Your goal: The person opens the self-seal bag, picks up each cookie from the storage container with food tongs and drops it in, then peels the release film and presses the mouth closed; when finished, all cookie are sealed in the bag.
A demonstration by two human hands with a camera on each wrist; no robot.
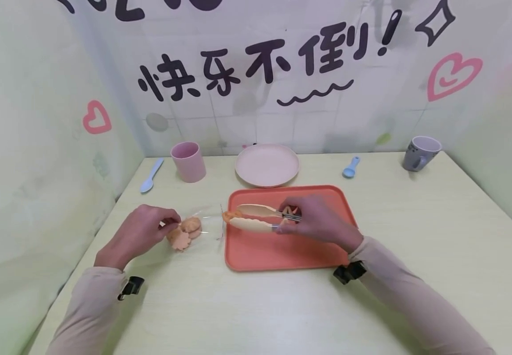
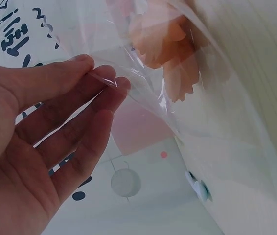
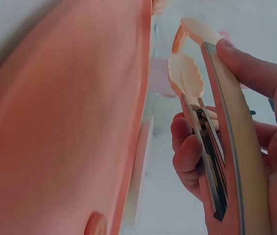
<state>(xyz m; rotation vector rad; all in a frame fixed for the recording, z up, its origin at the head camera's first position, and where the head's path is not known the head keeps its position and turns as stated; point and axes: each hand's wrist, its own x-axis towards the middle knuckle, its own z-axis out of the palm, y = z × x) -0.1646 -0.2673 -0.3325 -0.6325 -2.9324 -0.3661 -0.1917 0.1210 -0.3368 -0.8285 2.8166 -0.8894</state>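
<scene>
A clear plastic bag lies left of the orange tray, its right end at the tray's edge. My left hand pinches the bag's film between thumb and fingertips, as the left wrist view shows. Inside are several light-brown, scalloped, flower-like pieces. In my right hand I hold cream tongs with metal arms, above the tray and pointing left at the bag. A thin orange piece sits between the tong tips. Another small orange piece shows at the tray's rim in the right wrist view.
Behind the tray stands a pink plate, with a pink cup and a blue spoon to its left. At the back right are a short blue spoon and a grey mug. A printed curtain hangs behind the table.
</scene>
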